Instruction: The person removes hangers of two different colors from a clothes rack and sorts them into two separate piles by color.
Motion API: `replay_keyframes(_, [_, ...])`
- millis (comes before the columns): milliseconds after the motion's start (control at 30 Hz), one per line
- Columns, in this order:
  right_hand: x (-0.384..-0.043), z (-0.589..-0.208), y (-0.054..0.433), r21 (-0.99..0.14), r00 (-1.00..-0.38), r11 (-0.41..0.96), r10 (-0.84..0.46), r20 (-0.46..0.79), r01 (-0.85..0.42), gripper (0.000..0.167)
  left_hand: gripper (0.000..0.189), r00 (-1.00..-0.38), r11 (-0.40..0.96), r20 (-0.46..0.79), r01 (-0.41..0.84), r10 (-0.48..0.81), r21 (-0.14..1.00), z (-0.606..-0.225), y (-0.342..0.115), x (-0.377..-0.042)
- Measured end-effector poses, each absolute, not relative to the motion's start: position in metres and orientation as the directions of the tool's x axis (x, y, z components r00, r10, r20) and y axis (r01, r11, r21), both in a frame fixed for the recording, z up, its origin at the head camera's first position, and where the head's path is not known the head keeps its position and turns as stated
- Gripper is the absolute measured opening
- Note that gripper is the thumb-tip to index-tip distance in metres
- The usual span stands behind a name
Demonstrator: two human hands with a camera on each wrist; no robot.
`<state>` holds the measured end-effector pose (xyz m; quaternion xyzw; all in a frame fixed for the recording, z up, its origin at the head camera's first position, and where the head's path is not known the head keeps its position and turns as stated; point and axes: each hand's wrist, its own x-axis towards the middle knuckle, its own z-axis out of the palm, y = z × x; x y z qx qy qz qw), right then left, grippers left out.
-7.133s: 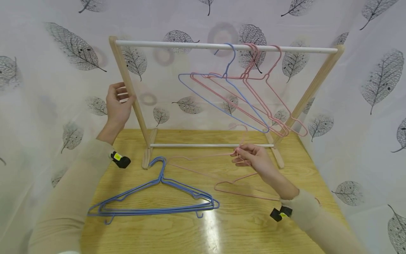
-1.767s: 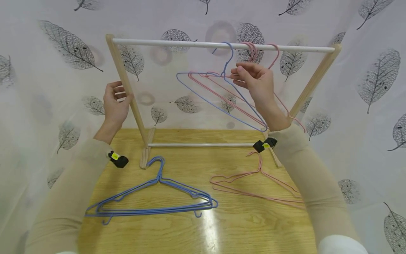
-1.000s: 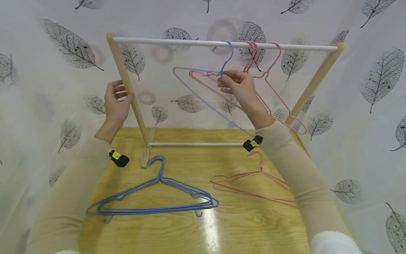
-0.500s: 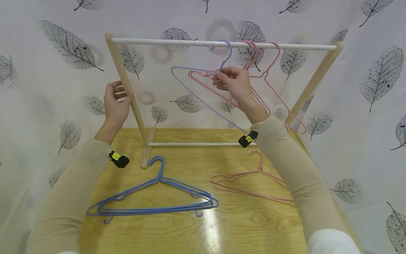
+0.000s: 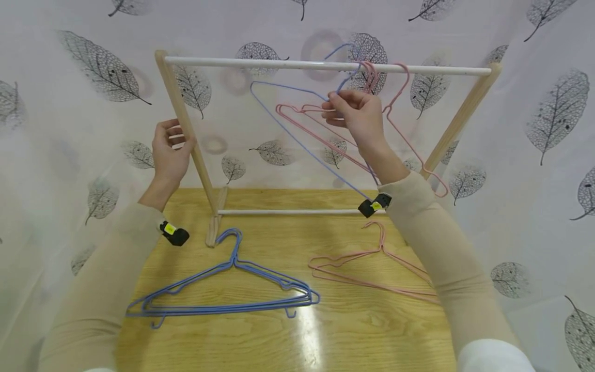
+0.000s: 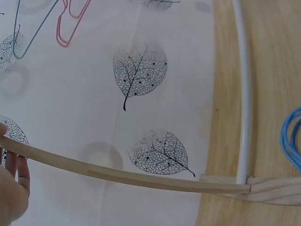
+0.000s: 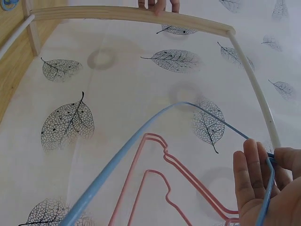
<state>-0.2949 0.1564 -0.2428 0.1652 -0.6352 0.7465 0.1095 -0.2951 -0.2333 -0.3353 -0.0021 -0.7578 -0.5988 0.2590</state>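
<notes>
My left hand (image 5: 172, 155) grips the wooden left post (image 5: 203, 170) of a small clothes rack, at about mid-height. With thumb and fingertips, my right hand (image 5: 360, 119) pinches a blue wire hanger (image 7: 113, 165) at its neck, just below the hook. The hanger's hook is raised above the white rail (image 5: 232, 62), and its body tilts up on the left. Behind it several pink hangers (image 5: 408, 77) hang from the rail, partly covered by my right hand and sleeve.
Several blue hangers (image 5: 228, 310) lie stacked on the wooden table (image 5: 260, 346) at front left. A pair of pink hangers (image 5: 382, 243) lies at front right, partly under my right forearm. A lower white bar (image 5: 288, 212) joins the rack's feet. Leaf-patterned curtain surrounds the table.
The pink hanger my right hand held is now on the table. That hand has moved up, taken the blue hanger by its neck and lifted its hook off the rail. My left hand stayed put.
</notes>
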Motion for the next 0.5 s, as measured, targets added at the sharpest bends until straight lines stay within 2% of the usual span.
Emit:
replay_keyframes(267, [-0.272,-0.248,0.168,-0.904,-0.917,-0.212,-0.069,0.394,-0.372,0.019,0.043,-0.865,0.289,0.397,0.312,-0.308,0.905,-0.337,-0.232,-0.297])
replay_keyframes(500, [-0.254,-0.265,0.164,-0.916,-0.911,-0.198,-0.158,0.381,-0.348,0.014,0.043,-0.862,0.282,0.399,0.317,-0.312,0.905,-0.337,-0.233,-0.296])
